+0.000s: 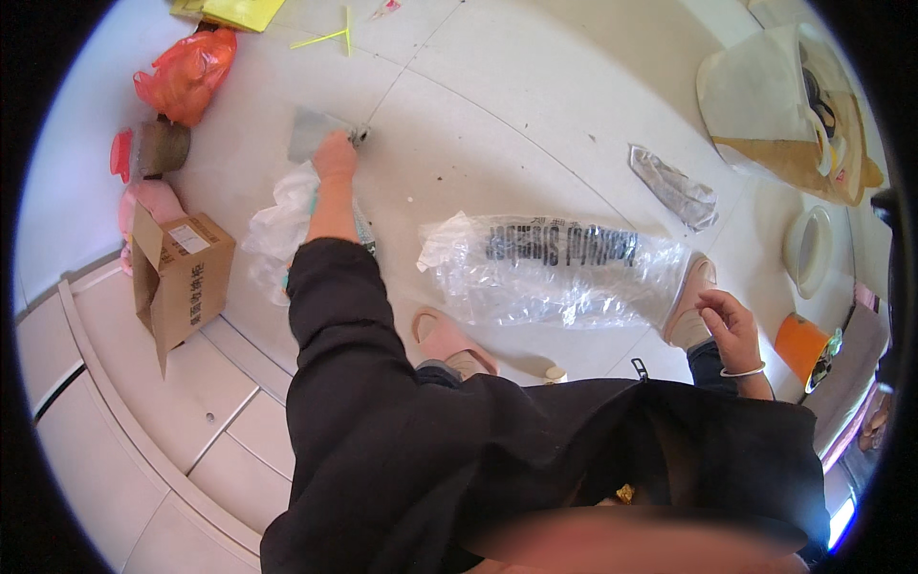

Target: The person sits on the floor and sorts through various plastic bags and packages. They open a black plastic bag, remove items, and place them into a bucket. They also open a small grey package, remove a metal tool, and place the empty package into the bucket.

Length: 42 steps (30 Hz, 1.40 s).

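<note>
My left hand (335, 155) reaches far forward over the floor. Its fingers are closed on the near edge of a flat grey piece (308, 132), whose exact kind I cannot make out. A small dark part (360, 136) shows beside the knuckles. Under and beside that forearm lies a crumpled white plastic bag (279, 225), partly hidden by the arm. My right hand (732, 330) hangs by my right knee, fingers loosely bent and apart, with nothing in it. Closest to it are my pink slipper (690, 297) and a large clear plastic bag (564, 277) with black print.
An open cardboard box (196, 268) stands at the left, near a red plastic bag (191, 77) and a brown roll (163, 148). A grey cloth (672, 187) lies at the right, with a white bag (755, 96), a pale basin (810, 251) and an orange container (801, 349) beyond.
</note>
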{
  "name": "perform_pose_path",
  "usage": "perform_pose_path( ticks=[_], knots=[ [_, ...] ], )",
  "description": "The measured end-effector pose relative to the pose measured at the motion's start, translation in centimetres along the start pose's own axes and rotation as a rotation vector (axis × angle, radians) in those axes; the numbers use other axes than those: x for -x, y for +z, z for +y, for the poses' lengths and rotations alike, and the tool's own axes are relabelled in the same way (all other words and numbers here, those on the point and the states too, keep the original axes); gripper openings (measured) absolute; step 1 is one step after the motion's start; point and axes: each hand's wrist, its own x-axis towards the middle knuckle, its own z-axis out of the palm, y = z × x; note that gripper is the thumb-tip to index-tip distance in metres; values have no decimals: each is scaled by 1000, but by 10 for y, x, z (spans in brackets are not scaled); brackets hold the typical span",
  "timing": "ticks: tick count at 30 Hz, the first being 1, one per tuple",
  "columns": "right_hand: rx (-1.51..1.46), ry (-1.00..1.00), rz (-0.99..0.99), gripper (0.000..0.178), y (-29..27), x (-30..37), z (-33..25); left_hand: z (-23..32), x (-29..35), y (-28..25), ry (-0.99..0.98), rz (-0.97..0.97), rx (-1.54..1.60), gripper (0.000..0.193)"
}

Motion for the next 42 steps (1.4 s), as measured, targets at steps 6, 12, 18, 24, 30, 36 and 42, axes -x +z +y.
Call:
perform_pose_path(
  ticks=[6,12,18,24,30,36,42],
  knots=[
    [123,-152,-20,24,-4,4,-15,-36,-21,-58,-61,73,1288,9],
    [204,-177,15,26,-4,17,-15,-27,13,-14,-530,-269,1449,25],
    [187,-154,5,26,-4,18,-15,5,16,22,-556,-94,1141,55],
    [212,-156,-3,27,-4,14,-16,65,-2,30,-178,31,633,58],
    [225,-224,-30,27,-9,19,-26,94,-6,-24,-189,23,900,40],
    [285,-352,27,26,-17,31,-33,143,10,-152,12,-121,1458,20],
    [186,-466,181,32,-20,45,-32,195,61,-309,368,-467,1636,16]
  ],
)
